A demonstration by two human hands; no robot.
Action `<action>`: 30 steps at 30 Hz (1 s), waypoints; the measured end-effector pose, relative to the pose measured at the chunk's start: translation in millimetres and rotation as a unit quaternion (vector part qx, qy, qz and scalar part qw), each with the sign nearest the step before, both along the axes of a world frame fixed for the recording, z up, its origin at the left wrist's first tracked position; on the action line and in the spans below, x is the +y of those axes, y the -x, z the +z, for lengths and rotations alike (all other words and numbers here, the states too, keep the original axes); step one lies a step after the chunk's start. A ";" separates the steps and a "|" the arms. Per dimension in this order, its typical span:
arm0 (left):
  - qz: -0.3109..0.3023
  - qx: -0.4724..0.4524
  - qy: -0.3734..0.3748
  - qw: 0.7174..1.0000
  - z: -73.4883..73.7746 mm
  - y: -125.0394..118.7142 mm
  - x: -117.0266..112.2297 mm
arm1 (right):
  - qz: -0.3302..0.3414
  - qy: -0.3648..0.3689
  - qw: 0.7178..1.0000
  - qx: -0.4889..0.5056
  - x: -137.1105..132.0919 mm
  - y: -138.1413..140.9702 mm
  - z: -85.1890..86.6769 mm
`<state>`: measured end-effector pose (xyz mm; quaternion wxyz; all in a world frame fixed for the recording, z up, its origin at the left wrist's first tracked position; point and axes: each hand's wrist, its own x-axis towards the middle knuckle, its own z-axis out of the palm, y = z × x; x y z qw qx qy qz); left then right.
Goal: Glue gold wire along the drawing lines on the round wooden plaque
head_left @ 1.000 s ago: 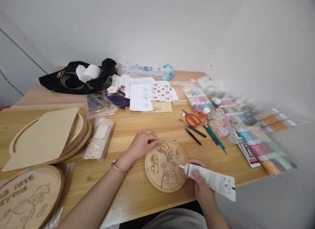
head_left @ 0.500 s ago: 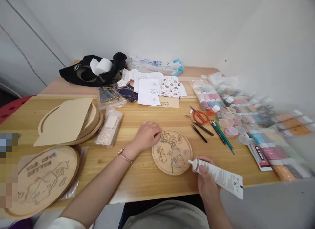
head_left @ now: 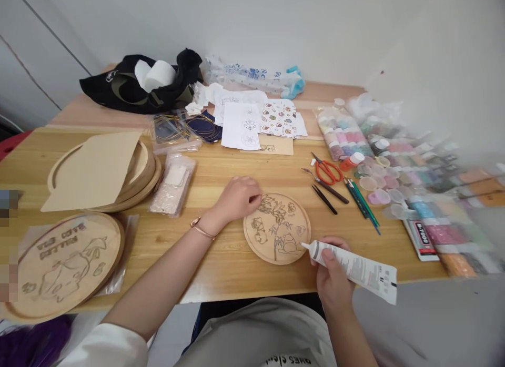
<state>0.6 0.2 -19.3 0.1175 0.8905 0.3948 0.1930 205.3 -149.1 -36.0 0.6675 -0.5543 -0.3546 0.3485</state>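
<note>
On my feed, the nearest working point is my right hand [head_left: 333, 277], wrapped around a white glue tube [head_left: 351, 267] and gripping it between thumb and fingers. The tube's narrow tip [head_left: 303, 245] reaches the lower right rim of a round wooden disc [head_left: 276, 251], which lies flat on the tabletop [head_left: 221, 267]; I cannot tell whether they touch. My left hand [head_left: 239, 199] sits at the disc's upper left edge with its fingers curled, and I cannot tell whether they pinch anything.

The disc's flowers, bamboo and 2 or more pandas are outlined, but I see no colour or filling in them, so the line work looks done and the filling looks left. Nearby on the left, another engraved disc [head_left: 65, 262] lies on clear plastic, with a stack of wooden discs [head_left: 118, 180] beyond it. On the right are tweezers [head_left: 324, 200], red-handled scissors [head_left: 327, 171], slim brushes [head_left: 363, 204] and small plastic lids [head_left: 371, 183], then packets of glitter tubes [head_left: 434, 233]. Farther away are paper sketches [head_left: 240, 126], bagged gold wire [head_left: 168, 129] and a black bag [head_left: 134, 83]
</note>
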 end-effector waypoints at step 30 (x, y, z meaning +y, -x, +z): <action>-0.004 -0.002 0.028 1.000 -10.4 -3.7 4.7 | 0.080 0.099 0.947 -0.295 -4.0 23.7 15.3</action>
